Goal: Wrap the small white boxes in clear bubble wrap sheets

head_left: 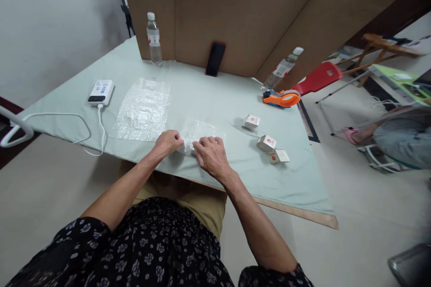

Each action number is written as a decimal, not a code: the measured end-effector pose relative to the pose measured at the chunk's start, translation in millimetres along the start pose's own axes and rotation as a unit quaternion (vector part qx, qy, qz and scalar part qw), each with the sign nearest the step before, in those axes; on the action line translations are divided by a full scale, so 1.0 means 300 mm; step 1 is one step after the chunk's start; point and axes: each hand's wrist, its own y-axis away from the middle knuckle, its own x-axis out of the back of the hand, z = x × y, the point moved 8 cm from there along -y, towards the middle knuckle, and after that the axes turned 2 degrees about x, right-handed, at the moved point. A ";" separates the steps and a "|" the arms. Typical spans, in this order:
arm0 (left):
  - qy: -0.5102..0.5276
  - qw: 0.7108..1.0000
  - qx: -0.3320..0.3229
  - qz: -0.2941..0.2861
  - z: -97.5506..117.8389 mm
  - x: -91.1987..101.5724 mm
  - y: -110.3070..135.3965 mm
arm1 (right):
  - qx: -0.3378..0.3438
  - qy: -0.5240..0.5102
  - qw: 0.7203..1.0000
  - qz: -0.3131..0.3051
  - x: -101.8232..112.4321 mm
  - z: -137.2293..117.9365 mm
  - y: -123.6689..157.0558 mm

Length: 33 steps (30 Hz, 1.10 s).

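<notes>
A small clear sheet of bubble wrap [202,128] lies near the front edge of the table. My left hand [168,141] pinches its left end between thumb and fingers. On its right side, my right hand [212,154] curls over the wrap with the thumb and fingertips gripping it. Something pale shows under the right fingertips, but I cannot make out what it is. To the left of my hands a larger stack of bubble wrap [143,110] lies flat. Three small white boxes, a back box [251,121], a middle box [266,143] and a front box [279,156], sit to the right.
An orange tape dispenser [283,98] and a red plastic piece [318,79] lie at the right edge. Water bottles [154,42] [283,69] and a phone [215,59] stand by the cardboard screen [235,13]. A white power bank [101,93] trails a cable. A person sits at far right.
</notes>
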 end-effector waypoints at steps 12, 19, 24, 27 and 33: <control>0.318 0.940 -0.019 -0.121 0.149 -0.078 0.049 | -0.012 -0.079 0.997 0.017 0.021 0.020 0.025; 0.080 0.962 -0.225 -0.134 0.237 -0.047 0.107 | -0.007 -0.143 0.989 0.025 0.033 0.047 0.036; -0.048 0.947 -0.315 0.032 0.262 -0.059 0.137 | -0.191 -0.236 0.942 0.141 0.060 0.196 0.172; -0.050 0.942 -0.330 0.039 0.266 -0.075 0.155 | -0.373 -0.285 0.879 0.086 -0.030 0.282 0.296; -0.070 0.945 -0.317 0.033 0.268 -0.087 0.161 | -0.458 -0.300 0.837 0.015 -0.154 0.288 0.320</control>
